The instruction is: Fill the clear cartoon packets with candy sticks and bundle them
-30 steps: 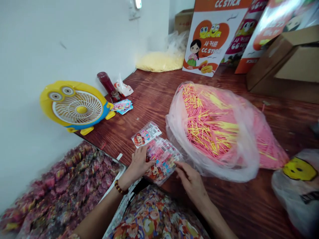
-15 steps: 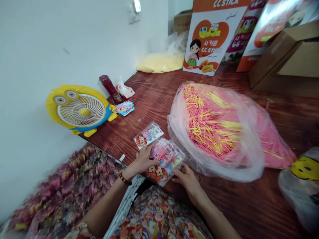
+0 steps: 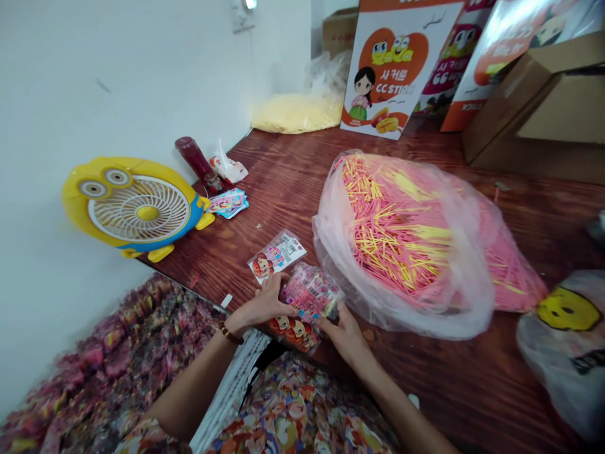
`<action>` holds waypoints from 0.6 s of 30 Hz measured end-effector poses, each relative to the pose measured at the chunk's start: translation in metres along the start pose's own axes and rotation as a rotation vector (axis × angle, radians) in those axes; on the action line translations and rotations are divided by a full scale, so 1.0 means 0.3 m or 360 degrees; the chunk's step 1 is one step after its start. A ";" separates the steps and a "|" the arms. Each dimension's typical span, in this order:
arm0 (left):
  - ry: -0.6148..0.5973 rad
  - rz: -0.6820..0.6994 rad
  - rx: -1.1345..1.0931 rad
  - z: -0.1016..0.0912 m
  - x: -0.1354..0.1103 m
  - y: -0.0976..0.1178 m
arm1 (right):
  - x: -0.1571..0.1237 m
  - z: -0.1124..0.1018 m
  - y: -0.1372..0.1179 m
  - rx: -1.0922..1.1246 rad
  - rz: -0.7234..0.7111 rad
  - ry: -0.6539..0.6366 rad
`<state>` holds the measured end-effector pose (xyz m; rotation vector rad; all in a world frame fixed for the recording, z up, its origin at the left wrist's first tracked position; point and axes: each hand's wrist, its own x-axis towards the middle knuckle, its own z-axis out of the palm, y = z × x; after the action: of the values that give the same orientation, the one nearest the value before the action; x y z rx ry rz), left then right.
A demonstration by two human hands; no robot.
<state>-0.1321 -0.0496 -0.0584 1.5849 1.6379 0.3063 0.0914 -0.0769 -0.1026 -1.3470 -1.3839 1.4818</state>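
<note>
A stack of clear plastic packets [image 3: 309, 293] with pink print and a red-haired cartoon figure lies at the table's front edge. My left hand [image 3: 269, 299] grips its left side, thumb across the top. On the right side, my right hand [image 3: 343, 328] pinches the stack's edge between thumb and fingers. A single flat packet [image 3: 278, 255] with a barcode rests just beyond my left fingers. Right of the stack sits a large open plastic bag [image 3: 401, 252] full of thin pink and yellow sticks.
A yellow cartoon-shaped fan [image 3: 146, 211] stands at the left edge, near small cards [image 3: 229, 203], a dark red bottle [image 3: 196, 157] and a tissue pack [image 3: 229, 167]. Printed boxes [image 3: 387, 69] and an open carton [image 3: 543, 113] stand behind. A plastic bag [image 3: 567, 340] lies at right.
My right hand has shifted up along the stack's right side and now grips its edge. The stack's upper packets sit farther from the cartoon-printed part below. The view has moved slightly.
</note>
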 end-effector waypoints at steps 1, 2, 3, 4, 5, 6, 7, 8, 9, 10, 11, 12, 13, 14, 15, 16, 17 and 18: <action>-0.0022 0.0017 -0.0045 -0.001 -0.001 -0.001 | -0.002 0.000 0.002 -0.0013 -0.0024 -0.0019; -0.0028 0.0035 -0.0096 -0.001 -0.003 -0.003 | -0.002 -0.001 0.003 -0.0022 -0.0043 -0.0036; -0.0016 0.0052 -0.0149 0.000 -0.004 -0.006 | -0.001 -0.002 0.003 -0.0030 -0.0065 -0.0053; 0.0010 0.0067 -0.0198 0.003 -0.006 -0.010 | 0.000 -0.003 0.001 -0.0041 -0.0090 -0.0068; 0.0044 0.0082 -0.0236 0.005 -0.008 -0.014 | 0.001 -0.004 -0.002 -0.0056 -0.0119 -0.0082; 0.0069 0.0097 -0.0262 0.007 -0.012 -0.018 | 0.002 -0.004 -0.006 -0.0075 -0.0146 -0.0095; 0.0081 0.0108 -0.0272 0.009 -0.016 -0.019 | 0.003 -0.004 -0.009 -0.0094 -0.0171 -0.0106; 0.0084 0.0111 -0.0266 0.009 -0.021 -0.019 | 0.004 -0.004 -0.013 -0.0107 -0.0191 -0.0115; 0.0080 0.0102 -0.0241 0.009 -0.028 -0.016 | 0.005 -0.003 -0.015 -0.0111 -0.0206 -0.0119; 0.0084 0.0086 -0.0196 0.009 -0.035 -0.012 | 0.007 -0.003 -0.016 -0.0107 -0.0217 -0.0122; 0.0104 0.0069 -0.0136 0.009 -0.042 -0.007 | 0.008 -0.004 -0.015 -0.0096 -0.0224 -0.0129; 0.0133 0.0059 -0.0074 0.010 -0.050 -0.002 | 0.010 -0.004 -0.014 -0.0076 -0.0226 -0.0143; 0.0165 0.0061 -0.0030 0.012 -0.058 0.002 | 0.011 -0.006 -0.012 -0.0046 -0.0225 -0.0171; 0.0183 0.0078 -0.0020 0.016 -0.066 0.005 | 0.013 -0.007 -0.012 -0.0005 -0.0227 -0.0207; 0.0186 0.0110 -0.0056 0.023 -0.073 0.006 | 0.014 -0.009 -0.013 0.0042 -0.0233 -0.0247; 0.0177 0.0150 -0.0133 0.031 -0.079 0.007 | 0.015 -0.011 -0.016 0.0087 -0.0244 -0.0280; 0.0167 0.0192 -0.0242 0.041 -0.084 0.008 | 0.017 -0.014 -0.023 0.0122 -0.0255 -0.0304; 0.0174 0.0236 -0.0365 0.052 -0.088 0.009 | 0.019 -0.016 -0.034 0.0146 -0.0266 -0.0317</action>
<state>-0.1227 -0.0790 -0.0566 1.5381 1.5080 0.6459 0.0932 -0.0683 -0.0936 -1.0230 -1.4935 1.5782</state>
